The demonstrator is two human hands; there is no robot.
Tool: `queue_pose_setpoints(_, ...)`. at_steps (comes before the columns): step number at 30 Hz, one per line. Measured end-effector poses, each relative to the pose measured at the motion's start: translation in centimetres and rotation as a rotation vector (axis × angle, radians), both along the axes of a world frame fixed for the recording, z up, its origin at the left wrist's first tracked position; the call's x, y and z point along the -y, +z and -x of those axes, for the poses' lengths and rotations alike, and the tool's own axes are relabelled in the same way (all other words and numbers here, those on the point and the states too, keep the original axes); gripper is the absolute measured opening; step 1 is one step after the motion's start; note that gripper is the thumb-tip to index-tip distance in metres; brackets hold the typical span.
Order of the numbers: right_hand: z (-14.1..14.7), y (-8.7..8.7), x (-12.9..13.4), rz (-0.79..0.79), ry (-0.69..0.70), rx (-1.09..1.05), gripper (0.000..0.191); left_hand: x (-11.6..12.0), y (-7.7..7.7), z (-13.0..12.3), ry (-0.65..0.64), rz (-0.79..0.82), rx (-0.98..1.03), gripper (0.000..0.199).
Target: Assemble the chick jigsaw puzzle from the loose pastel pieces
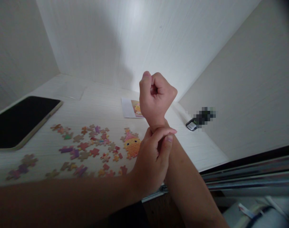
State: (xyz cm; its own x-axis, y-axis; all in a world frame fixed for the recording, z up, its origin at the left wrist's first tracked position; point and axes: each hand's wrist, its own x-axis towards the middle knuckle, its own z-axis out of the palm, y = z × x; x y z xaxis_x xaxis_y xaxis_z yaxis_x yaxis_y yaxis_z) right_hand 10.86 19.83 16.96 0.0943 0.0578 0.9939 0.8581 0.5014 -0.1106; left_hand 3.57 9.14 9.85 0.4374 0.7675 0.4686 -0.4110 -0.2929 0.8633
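Observation:
My right hand [157, 95] is raised above the table, curled into a fist with nothing visible in it. Around the right wrist [157, 123] my left hand [154, 155] is closed, thumb and fingers pressed against it. Just left of my left hand lies a joined section of jigsaw puzzle [132, 147], showing an orange-yellow figure with eyes and a pink hat; my hand covers part of its right side. Loose puzzle pieces [94, 152] in purple, red, tan and green spread further left. Behind the fist is a paper with a printed picture [129, 107], partly hidden.
A black-screened tablet [23, 120] lies at the left of the white table [99, 95]. A clear flat plastic piece [72, 90] is at the back. Toward the right stands a dark object with a white label [191, 124], partly pixelated. White panels enclose the back and sides.

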Motion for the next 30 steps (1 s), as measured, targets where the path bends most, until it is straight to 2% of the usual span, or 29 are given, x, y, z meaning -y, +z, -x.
queue_pose_setpoints(16,0.20,0.08,0.20,0.019,0.019,0.014,0.047,0.03,0.12,-0.11,0.006,-0.002,0.030,0.022)
queue_pose_setpoints(30,0.16,0.02,0.25,0.067,-0.023,0.060,0.047,-0.09,-0.05,-0.04,-0.014,0.035,0.013,0.018)
